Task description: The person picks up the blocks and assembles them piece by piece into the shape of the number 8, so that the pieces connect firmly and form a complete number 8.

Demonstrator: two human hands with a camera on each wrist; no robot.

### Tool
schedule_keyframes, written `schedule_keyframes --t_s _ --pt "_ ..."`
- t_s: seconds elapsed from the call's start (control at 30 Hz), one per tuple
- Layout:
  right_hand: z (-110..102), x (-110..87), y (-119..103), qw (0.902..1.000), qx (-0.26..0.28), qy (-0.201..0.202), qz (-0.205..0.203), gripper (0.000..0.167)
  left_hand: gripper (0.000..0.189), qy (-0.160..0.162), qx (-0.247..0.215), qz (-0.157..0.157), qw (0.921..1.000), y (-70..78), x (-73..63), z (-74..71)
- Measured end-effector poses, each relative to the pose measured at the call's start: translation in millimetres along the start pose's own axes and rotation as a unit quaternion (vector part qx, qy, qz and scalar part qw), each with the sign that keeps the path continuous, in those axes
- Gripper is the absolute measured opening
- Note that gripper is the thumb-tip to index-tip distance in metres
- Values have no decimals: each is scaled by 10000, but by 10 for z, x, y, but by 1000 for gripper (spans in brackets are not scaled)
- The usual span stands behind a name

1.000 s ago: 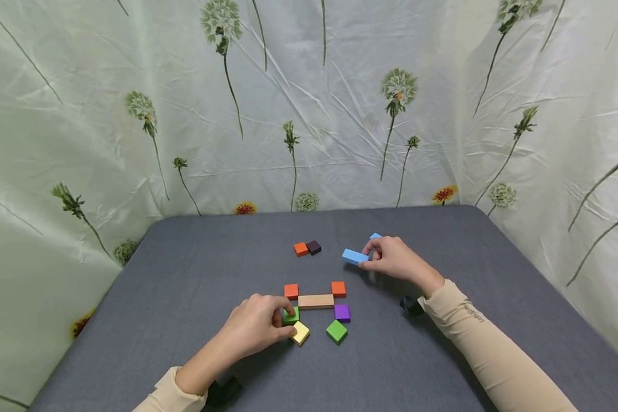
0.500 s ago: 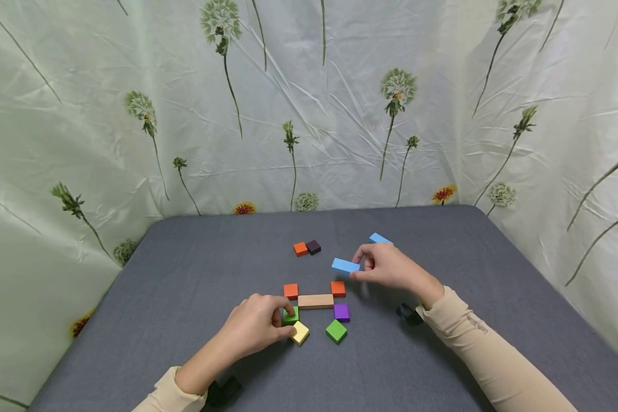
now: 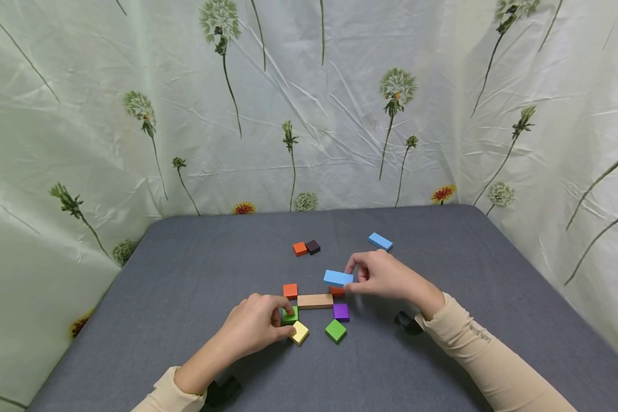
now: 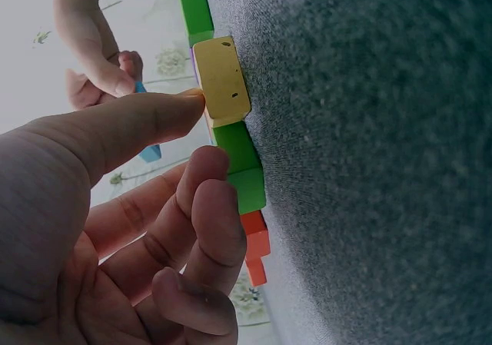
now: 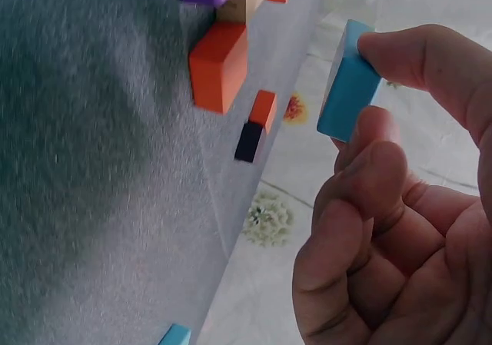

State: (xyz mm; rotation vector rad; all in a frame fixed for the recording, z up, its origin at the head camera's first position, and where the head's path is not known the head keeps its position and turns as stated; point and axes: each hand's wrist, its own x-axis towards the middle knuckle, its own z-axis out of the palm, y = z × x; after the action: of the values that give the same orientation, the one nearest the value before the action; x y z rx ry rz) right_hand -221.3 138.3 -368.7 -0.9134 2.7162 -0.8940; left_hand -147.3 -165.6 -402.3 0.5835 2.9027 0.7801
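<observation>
My right hand [image 3: 383, 276] pinches a light blue rectangular block [image 3: 338, 278] between thumb and fingers, lifted over the right-hand orange block [image 3: 337, 291], which it partly covers in the head view. In the right wrist view the blue block [image 5: 351, 84] shows its narrow end. My left hand [image 3: 257, 324] stays low by the left side of the arrangement. Its thumb tip touches the yellow block [image 4: 221, 80], and its loosely bent fingers are beside the left green block [image 4: 242, 164]. Between the two sides lies a long natural wood block [image 3: 315, 301].
A purple block [image 3: 341, 312] and another green block [image 3: 336, 331] form the right side; an orange block [image 3: 290, 291] sits at upper left. Farther back lie an orange block [image 3: 300, 249], a black block [image 3: 313, 247] and a second blue block [image 3: 380, 241] on the grey table [image 3: 211, 257].
My right hand has carried the blue block left and toward me, from beside the second blue block to over the right orange block. My left hand has stayed in place.
</observation>
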Motion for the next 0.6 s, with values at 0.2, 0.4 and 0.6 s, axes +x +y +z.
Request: schedule_keyframes --t_s 0.2,0.4,0.6 --pt "66 -42 -78 9996 -60 -257 -95 19 19 -6 17 -1 10000 7 -1 0" --pt "120 -82 -146 9990 -47 -408 -149 20 20 -18 23 -34 10000 12 -3 4" --pt "169 -108 -213 9983 -10 -541 -194 19 20 -11 -11 -38 10000 25 -9 -3"
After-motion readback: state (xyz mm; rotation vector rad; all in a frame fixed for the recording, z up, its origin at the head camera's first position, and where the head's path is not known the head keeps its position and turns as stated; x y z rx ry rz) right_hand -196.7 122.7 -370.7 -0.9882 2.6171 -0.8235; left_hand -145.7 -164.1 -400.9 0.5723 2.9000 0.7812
